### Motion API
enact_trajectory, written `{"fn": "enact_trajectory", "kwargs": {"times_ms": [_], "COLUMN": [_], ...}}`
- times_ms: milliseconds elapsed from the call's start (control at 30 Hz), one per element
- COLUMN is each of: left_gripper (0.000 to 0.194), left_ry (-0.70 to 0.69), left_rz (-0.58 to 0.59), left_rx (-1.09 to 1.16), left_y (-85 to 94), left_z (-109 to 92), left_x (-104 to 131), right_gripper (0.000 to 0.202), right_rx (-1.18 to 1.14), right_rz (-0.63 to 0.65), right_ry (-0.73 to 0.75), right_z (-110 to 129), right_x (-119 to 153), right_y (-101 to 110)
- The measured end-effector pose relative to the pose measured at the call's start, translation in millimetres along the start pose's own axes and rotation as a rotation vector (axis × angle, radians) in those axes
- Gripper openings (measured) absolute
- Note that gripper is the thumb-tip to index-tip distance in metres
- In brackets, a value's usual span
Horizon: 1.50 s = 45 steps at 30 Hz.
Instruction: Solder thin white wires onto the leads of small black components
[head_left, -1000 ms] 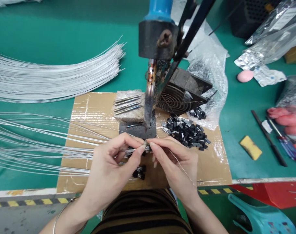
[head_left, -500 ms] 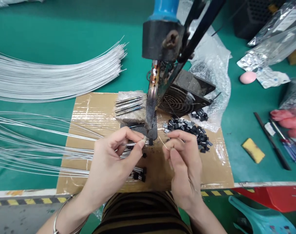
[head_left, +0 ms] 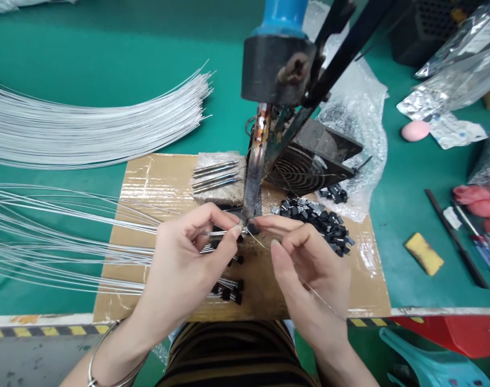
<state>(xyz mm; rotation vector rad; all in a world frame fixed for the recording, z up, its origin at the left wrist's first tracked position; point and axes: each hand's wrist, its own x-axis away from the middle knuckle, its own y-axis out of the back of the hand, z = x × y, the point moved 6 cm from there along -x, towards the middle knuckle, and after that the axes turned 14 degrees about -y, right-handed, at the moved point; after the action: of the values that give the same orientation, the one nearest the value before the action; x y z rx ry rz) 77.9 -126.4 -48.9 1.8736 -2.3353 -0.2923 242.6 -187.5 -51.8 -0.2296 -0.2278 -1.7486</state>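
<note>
My left hand (head_left: 188, 258) pinches a thin white wire close to its end, just below the tip of an upright soldering iron (head_left: 253, 183). A small black connector (head_left: 253, 228) sits at that end, partly hidden by fingers. My right hand (head_left: 309, 274) is closed on a thin strand of solder wire (head_left: 258, 240). The strand's near end reaches the joint beside the connector, and its tail crosses my palm. My right fingertips nearly meet the iron's tip. Several white wires with black ends (head_left: 229, 293) lie beneath my left hand on the cardboard (head_left: 269, 306).
Right of the iron are a pile of black connectors (head_left: 321, 220) and a fan (head_left: 301, 169). Metal rods (head_left: 215, 177) rest on a pad behind my left hand. A thick bundle of white wires (head_left: 108, 129) lies at back left. A yellow sponge (head_left: 423, 253) sits at right.
My right hand has moved left and slightly up, bringing the solder wire to the connector under the iron. My left hand stays nearly in place. The view has shifted slightly.
</note>
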Motion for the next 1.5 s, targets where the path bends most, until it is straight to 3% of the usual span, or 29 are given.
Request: {"fn": "enact_trajectory", "kwargs": {"times_ms": [400, 1500], "left_gripper": [0.01, 0.009], "left_ry": [-0.043, -0.085], "left_rz": [-0.038, -0.047], "left_rx": [-0.02, -0.041], "left_y": [3.0, 4.4], "left_z": [-5.3, -9.5], "left_x": [-5.7, -2.9], "right_gripper": [0.023, 0.024], "right_rx": [-0.084, -0.115], "right_rz": [-0.03, -0.054], "right_ry": [-0.048, 0.001], "right_z": [5.2, 5.1], "right_x": [-6.8, -5.8], "right_y": [-1.6, -2.2]}}
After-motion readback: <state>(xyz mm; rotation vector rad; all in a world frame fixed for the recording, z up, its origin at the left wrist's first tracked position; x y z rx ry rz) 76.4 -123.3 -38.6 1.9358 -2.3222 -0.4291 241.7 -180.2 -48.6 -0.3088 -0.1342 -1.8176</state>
